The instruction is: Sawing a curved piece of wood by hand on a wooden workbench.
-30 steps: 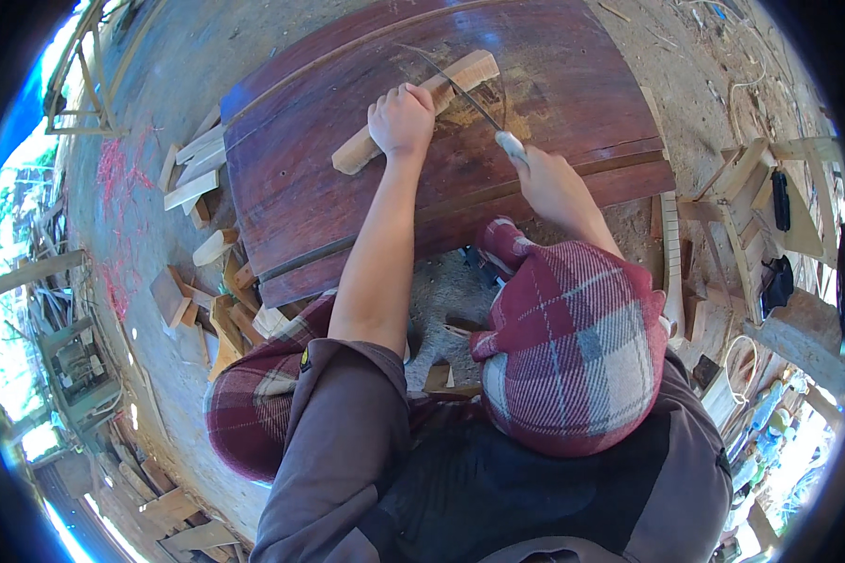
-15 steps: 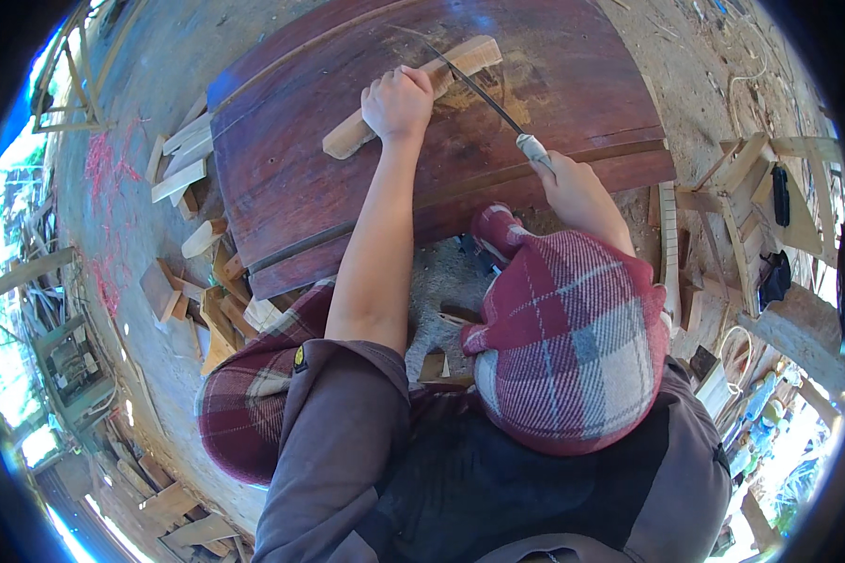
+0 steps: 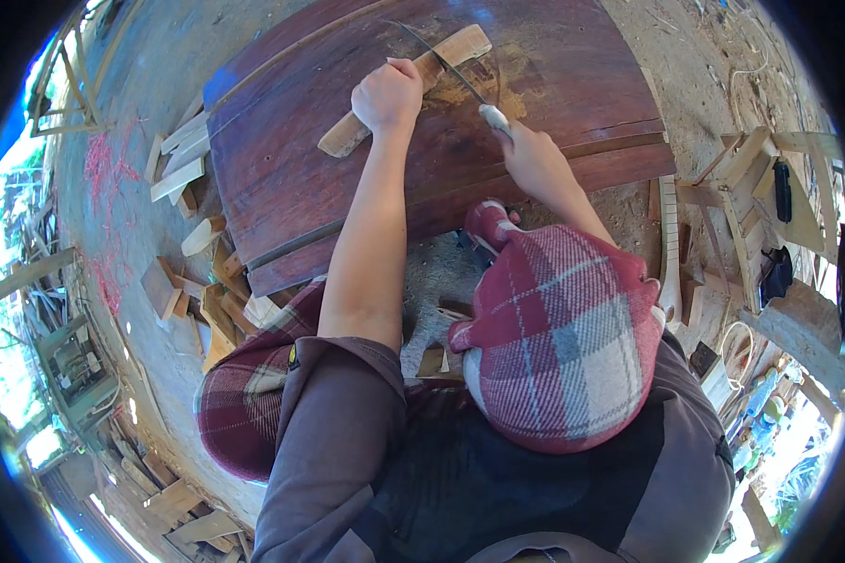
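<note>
A long wooden block [image 3: 464,45] lies slantwise on a dark reddish-brown wooden table [image 3: 300,80]. My left hand [image 3: 388,97] is closed over the block near its middle and presses it against the tabletop. In my right hand [image 3: 535,161] is the pale handle of a file [image 3: 453,70], with a long, narrow dark blade. The blade crosses the block to the right of my left fist, its tip reaching beyond the far side. Some of my right fingers are hidden behind the hand.
Yellowish sawdust [image 3: 516,86] is scattered on the table right of the block. Wood offcuts [image 3: 190,150] are piled by the table's left edge. A wooden frame [image 3: 737,206] stands to the right. Red shreds [image 3: 103,188] litter the floor at left.
My right hand has drawn left and away from me, pushing the file farther across the block. The left hand and block have shifted slightly left in view.
</note>
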{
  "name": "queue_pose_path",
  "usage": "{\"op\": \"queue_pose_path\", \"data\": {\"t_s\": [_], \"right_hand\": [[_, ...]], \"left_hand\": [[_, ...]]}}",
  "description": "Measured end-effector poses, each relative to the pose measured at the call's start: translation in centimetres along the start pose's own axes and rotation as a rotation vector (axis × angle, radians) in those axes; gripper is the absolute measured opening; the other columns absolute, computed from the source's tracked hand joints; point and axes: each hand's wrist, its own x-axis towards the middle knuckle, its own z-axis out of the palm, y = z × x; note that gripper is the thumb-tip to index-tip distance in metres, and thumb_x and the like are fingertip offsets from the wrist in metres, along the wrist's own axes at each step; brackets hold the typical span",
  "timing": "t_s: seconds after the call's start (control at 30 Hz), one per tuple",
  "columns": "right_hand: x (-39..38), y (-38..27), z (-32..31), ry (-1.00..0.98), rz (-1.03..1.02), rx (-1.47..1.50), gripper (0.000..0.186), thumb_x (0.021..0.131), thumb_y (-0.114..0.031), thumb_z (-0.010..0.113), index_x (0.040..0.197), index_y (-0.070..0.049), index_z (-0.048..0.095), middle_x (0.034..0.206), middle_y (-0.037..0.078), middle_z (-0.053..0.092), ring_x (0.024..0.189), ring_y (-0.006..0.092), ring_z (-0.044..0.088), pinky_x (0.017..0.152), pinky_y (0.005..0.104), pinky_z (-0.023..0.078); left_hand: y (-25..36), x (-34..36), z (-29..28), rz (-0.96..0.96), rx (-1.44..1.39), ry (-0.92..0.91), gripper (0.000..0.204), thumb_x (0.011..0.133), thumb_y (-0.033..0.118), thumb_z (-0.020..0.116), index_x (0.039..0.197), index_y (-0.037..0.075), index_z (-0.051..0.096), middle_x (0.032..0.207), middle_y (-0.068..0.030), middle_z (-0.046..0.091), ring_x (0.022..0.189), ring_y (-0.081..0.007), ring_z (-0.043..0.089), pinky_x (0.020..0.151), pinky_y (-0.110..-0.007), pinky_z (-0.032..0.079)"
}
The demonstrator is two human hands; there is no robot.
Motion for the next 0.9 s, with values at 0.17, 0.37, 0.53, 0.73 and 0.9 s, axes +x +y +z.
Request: {"op": "queue_pose_path", "data": {"t_s": [0.17, 0.37, 0.53, 0.73, 0.9], "right_hand": [[-0.9, -0.5, -0.9, -0.037, 0.006, -0.02, 0.036, 0.097, -0.032, 0.044, 0.101, 0.001, 0.059, 0.086, 0.028, 0.064, 0.085, 0.0467, 0.062, 0.075, 0.0548, 0.046], [6.3, -2.2, -0.8, 0.044, -0.108, -0.017, 0.037, 0.096, -0.031, 0.047, 0.098, 0.004, 0.06, 0.088, 0.03, 0.063, 0.085, 0.0473, 0.061, 0.074, 0.0529, 0.047], [3.7, -1.6, -0.4, -0.026, -0.049, 0.002, 0.035, 0.096, -0.031, 0.046, 0.104, -0.001, 0.063, 0.093, 0.028, 0.065, 0.091, 0.0463, 0.061, 0.08, 0.0516, 0.048], [-3.1, -0.2, -1.7, -0.003, 0.137, -0.023, 0.036, 0.096, -0.031, 0.046, 0.1, 0.001, 0.062, 0.093, 0.029, 0.064, 0.09, 0.0467, 0.061, 0.079, 0.0521, 0.047], [5.0, -2.5, -0.8, 0.004, 0.012, -0.086, 0.04, 0.097, -0.033, 0.044, 0.101, 0.003, 0.061, 0.095, 0.03, 0.064, 0.094, 0.0467, 0.061, 0.082, 0.0537, 0.047]], "left_hand": [[-0.9, -0.5, 0.1, 0.162, -0.008, 0.136, 0.041, 0.086, 0.022, 0.044, 0.057, 0.003, 0.065, 0.064, -0.0201, 0.065, 0.058, -0.0358, 0.065, 0.062, -0.045, 0.053], [1.0, -1.3, 1.2, 0.225, -0.062, 0.239, 0.039, 0.086, 0.021, 0.044, 0.057, 0.005, 0.064, 0.065, -0.0152, 0.066, 0.06, -0.0328, 0.064, 0.063, -0.044, 0.051], [-0.2, -0.9, 1.3, 0.183, -0.017, 0.206, 0.037, 0.085, 0.021, 0.044, 0.057, 0.006, 0.064, 0.065, -0.0151, 0.066, 0.06, -0.0318, 0.064, 0.064, -0.044, 0.051], [-0.7, -1.3, 1.5, 0.236, -0.041, 0.304, 0.035, 0.085, 0.021, 0.046, 0.056, 0.007, 0.06, 0.062, -0.0123, 0.064, 0.06, -0.0291, 0.063, 0.063, -0.041, 0.049], [0.5, -2.0, 2.1, 0.288, -0.069, 0.344, 0.032, 0.084, 0.021, 0.047, 0.058, 0.008, 0.06, 0.062, -0.0095, 0.063, 0.06, -0.0275, 0.062, 0.063, -0.04, 0.048]]}}
